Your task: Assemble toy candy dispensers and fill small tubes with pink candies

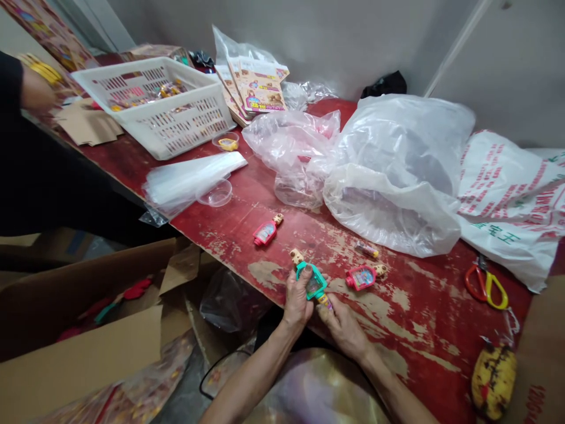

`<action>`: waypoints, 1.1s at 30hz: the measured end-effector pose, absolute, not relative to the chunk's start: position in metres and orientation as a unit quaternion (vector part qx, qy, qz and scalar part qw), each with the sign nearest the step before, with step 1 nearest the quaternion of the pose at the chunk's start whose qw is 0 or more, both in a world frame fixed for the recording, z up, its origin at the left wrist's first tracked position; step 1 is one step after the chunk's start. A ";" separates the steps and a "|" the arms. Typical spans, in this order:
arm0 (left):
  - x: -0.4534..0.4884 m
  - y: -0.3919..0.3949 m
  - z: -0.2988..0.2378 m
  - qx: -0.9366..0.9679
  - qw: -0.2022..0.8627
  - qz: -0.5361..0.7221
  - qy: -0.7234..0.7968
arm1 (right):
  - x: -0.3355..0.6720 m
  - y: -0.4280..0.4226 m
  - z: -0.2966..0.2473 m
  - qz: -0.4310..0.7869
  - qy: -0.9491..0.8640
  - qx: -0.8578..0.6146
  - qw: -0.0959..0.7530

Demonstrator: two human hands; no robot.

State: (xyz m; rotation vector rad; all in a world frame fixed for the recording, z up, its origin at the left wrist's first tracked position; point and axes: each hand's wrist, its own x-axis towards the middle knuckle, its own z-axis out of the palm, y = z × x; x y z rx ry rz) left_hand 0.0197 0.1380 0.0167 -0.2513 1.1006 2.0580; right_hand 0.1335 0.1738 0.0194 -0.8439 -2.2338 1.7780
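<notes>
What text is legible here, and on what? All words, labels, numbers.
"120G" – sideways on the cardboard at lower right; anything after it is unclear.
"王" – apparently, in green on the white printed bag; neighbouring green characters and red print too blurred.
Printed cards: lettering too blurred.
Teal toy: any markings too small.

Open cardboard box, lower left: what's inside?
Inside the box: red pieces and a teal piece, too blurred to identify. The near flap hides part of the interior; whatever lies beneath the visible pieces is covered too.
</notes>
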 end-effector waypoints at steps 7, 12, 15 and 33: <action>0.018 0.139 0.017 -0.102 0.376 0.810 0.438 | 0.135 0.175 0.014 0.477 -0.825 -0.295 0.072; 0.012 0.137 0.018 -0.103 0.356 0.815 0.446 | 0.136 0.171 0.013 0.427 -0.841 -0.316 0.105; 0.009 0.134 0.016 -0.085 0.367 0.812 0.446 | 0.133 0.169 0.015 0.510 -0.799 -0.305 0.095; -0.173 0.097 0.046 0.210 0.140 0.425 0.869 | 0.138 0.159 -0.012 0.530 -0.786 -0.293 0.125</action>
